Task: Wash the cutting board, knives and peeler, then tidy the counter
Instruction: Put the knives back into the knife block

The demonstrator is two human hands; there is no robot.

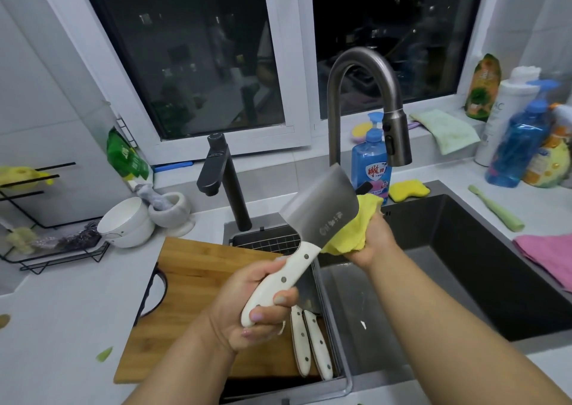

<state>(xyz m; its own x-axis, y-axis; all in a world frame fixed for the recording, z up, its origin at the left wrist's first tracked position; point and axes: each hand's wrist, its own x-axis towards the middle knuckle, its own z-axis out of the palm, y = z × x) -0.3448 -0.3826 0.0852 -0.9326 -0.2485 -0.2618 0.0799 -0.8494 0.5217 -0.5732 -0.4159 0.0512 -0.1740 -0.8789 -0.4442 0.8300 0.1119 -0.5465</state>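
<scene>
while left hand (247, 305) grips, cleaver (322, 212) markings blur.

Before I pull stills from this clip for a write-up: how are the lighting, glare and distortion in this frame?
Head view: bright indoor light, black night outside the window, whose glass reflects the room; wide-angle bending bows the window frame and counter edges; soft sheen, no harsh glare, on the cleaver; the left hand, right hand and yellow cloth are fairly sharp; the bottles at right are slightly soft.

Cleaver (322, 209) (white-handled) against yellow cloth (353, 231)
</scene>
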